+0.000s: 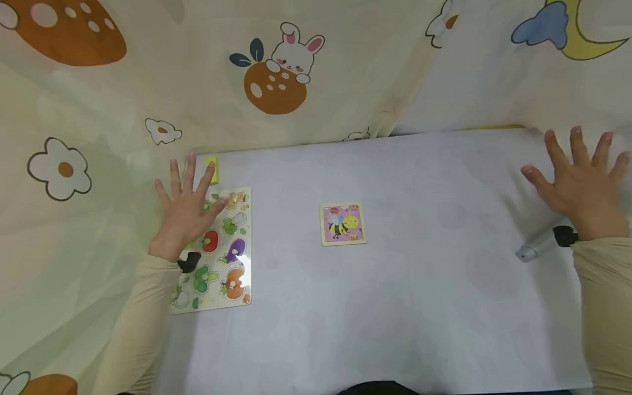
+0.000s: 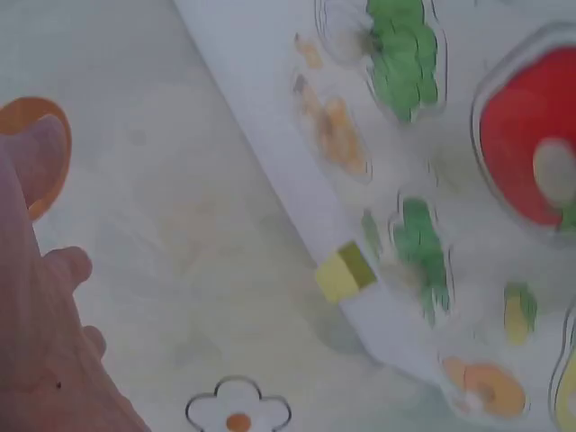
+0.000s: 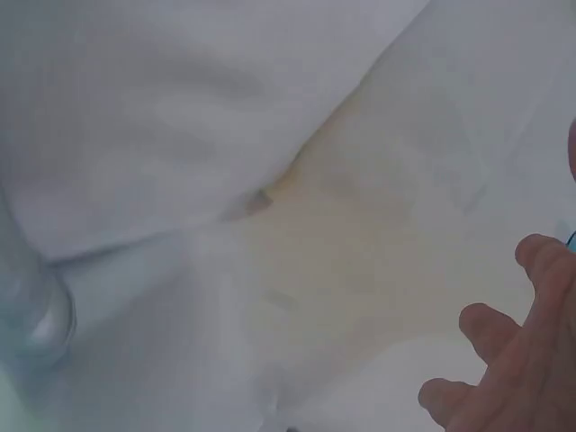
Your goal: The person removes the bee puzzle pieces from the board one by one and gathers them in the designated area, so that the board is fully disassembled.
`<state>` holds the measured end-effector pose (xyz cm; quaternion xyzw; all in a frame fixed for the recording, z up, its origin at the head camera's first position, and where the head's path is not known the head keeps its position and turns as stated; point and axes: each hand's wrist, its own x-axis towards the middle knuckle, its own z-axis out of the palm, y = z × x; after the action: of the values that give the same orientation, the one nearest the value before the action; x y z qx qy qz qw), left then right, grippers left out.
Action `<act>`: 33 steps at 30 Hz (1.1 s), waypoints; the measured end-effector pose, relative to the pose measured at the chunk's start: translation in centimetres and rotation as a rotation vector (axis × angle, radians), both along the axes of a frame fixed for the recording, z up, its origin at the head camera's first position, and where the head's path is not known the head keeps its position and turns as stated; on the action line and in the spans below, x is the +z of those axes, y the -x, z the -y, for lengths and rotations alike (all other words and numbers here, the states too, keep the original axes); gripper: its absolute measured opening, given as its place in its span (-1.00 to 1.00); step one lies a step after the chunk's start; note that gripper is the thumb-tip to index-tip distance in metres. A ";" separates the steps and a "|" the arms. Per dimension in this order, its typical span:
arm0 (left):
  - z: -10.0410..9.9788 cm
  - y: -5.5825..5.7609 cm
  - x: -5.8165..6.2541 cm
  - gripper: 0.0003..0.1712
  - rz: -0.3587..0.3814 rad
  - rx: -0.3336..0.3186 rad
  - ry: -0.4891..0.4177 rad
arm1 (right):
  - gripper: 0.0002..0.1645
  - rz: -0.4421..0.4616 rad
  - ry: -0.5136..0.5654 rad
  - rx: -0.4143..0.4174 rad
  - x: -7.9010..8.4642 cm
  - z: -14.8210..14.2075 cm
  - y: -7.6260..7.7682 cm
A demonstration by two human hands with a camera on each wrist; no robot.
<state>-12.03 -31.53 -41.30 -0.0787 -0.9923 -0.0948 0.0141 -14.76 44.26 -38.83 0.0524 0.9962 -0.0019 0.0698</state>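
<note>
Tabletop (image 1: 419, 307), covered in pale cloth, fills the middle of the head view, with a printed curtain of rabbits and flowers (image 1: 276, 71) hanging behind it from nine to twelve o'clock. Next in size is the vegetable peg puzzle board (image 1: 219, 258) at nine o'clock, close to the left edge; the left hand (image 1: 185, 211) lies over its upper left corner with fingers spread and straight, its grip apart and closed on nothing. The left wrist view shows the board's red and green pieces seated in their wells. The right hand (image 1: 582, 184) hovers or rests flat at three o'clock, fingers fanned, grip likewise apart, well apart from any puzzle. A small bee puzzle tile (image 1: 343, 224) sits alone at the centre. A tiny yellow block (image 1: 212, 170) lies at the board's twelve o'clock, just beyond the left fingertips. To handle the board well, I judge the left palm should press flat and even so the board does not slide on the cloth, and the knobs should be taken one at a time.
</note>
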 end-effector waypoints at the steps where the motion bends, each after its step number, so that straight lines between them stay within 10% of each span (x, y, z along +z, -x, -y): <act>1: -0.3 0.0 -0.3 -0.01 -0.002 -0.009 -0.016 | 0.28 -0.005 0.012 0.015 -0.2 0.5 0.0; 11: -11.9 -2.4 -4.8 -0.10 0.011 -0.250 -0.170 | -0.09 -0.197 0.431 0.351 -5.0 11.7 1.8; 19: -22.6 -7.0 -8.3 -0.05 0.134 -0.518 -0.150 | -0.40 -0.016 0.654 0.525 -7.6 24.8 3.4; 33: -25.3 -7.3 -9.2 0.03 0.260 -0.451 -0.054 | -0.59 0.177 0.738 0.720 -8.7 33.7 4.1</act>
<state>-4.73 -6.22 -50.49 -0.2844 -0.9403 -0.1313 -0.1332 -18.85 10.53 -47.57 -0.3216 0.8744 -0.3244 0.1638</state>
